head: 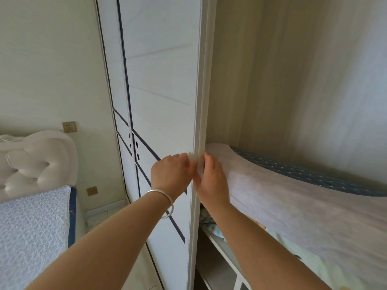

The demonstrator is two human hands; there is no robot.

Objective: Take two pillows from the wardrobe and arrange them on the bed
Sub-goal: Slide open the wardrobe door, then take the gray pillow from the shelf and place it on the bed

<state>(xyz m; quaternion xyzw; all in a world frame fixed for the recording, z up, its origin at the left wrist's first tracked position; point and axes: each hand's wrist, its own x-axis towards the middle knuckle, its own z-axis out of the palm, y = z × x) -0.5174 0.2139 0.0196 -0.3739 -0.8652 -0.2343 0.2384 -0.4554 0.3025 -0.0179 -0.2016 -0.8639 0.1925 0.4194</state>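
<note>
While the wardrobe (272, 70) stands open at right of frame, a pale pillow (293, 206) lies on its shelf, over a blue patterned one (303, 174). At lower left is the bed (31, 227). At centre, the left hand (171, 174) and right hand (211, 181) both grip the sliding door's edge (199, 101).

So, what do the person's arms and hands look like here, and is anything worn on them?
Both forearms are bare, with no sleeves in view. The left hand has a plain, thin silver bangle around the wrist. The right hand shows no ring, watch or glove.
</note>
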